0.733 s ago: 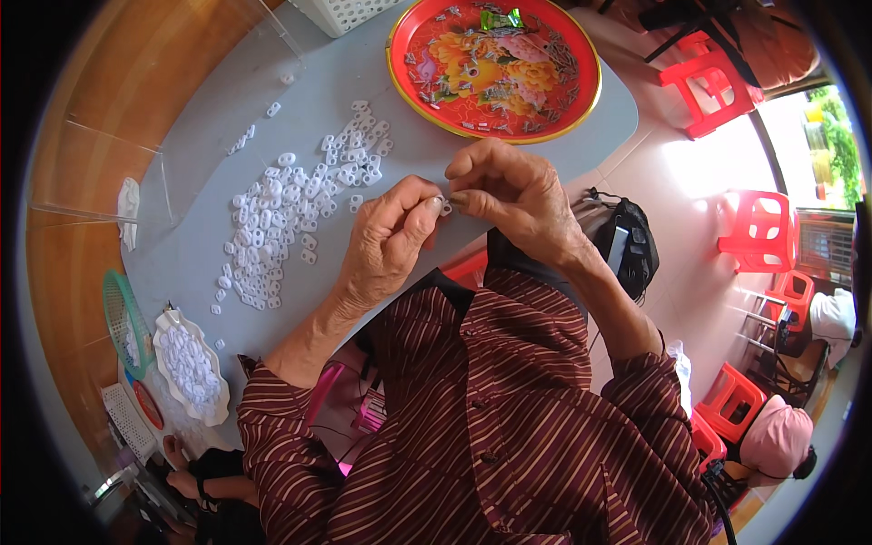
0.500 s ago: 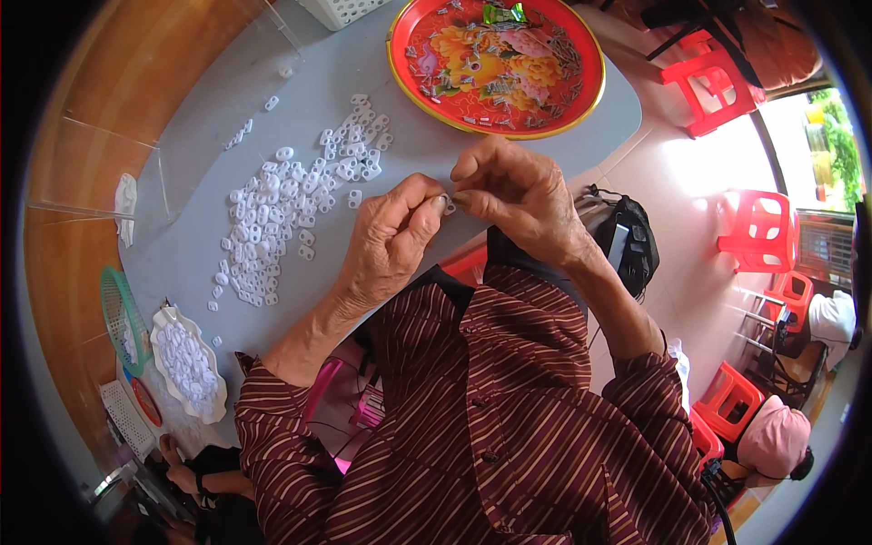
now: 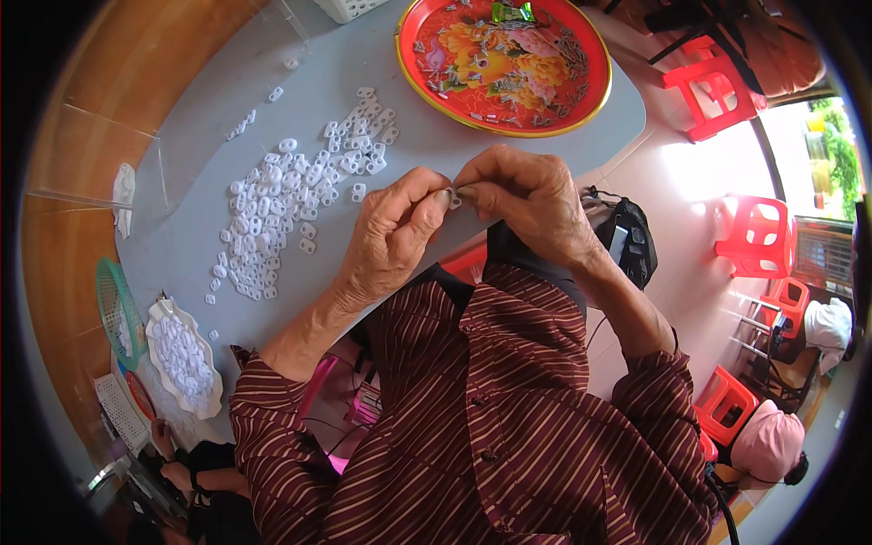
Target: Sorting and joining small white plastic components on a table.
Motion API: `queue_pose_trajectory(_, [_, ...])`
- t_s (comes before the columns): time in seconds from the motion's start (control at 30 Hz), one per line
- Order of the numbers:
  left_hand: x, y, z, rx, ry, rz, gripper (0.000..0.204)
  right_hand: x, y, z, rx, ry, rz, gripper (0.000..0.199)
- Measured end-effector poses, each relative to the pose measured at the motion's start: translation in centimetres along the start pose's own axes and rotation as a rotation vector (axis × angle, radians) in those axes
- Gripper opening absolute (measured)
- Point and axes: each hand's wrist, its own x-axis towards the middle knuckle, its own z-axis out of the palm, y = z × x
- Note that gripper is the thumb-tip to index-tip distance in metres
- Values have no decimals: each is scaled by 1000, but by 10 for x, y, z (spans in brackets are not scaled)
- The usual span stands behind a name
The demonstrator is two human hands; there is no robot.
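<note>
Between my two hands is a small white plastic piece with holes. My left hand pinches it between thumb and forefinger, with the other fingers curled in. My right hand is closed in a pinch right at the piece, its thumb and fingertip meeting beside it. Whatever lies between those right fingertips is too small to make out. To the left of my hands a loose heap of similar white pieces covers the grey table. Beyond my hands stands a round red flowered tray with many small silvery pins scattered in it.
A green wrapper lies in the tray. At the left are a white leaf-shaped dish of white pieces, a green basket and a clear panel. Red stools and a black bag are on the right. Another person's hand shows lower left.
My right hand has come down onto the white piece, and its raised forefinger has closed against the thumb. My left hand keeps its pinch. The whole view has shifted slightly.
</note>
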Motion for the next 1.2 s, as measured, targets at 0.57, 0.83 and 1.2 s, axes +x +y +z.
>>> queue_pose_trajectory(0.57, [-1,-8,2,12,78,41,15,-2,-1,11,249,91,167,20])
queue_pose_trajectory(0.83, [-1,-1,-1,3,32,-47,16,-1,-2,9,36,80,74,12])
queue_pose_trajectory(1.2, [-2,-6,-1,-117,23,-51,16,-4,2,19,99,177,142,9])
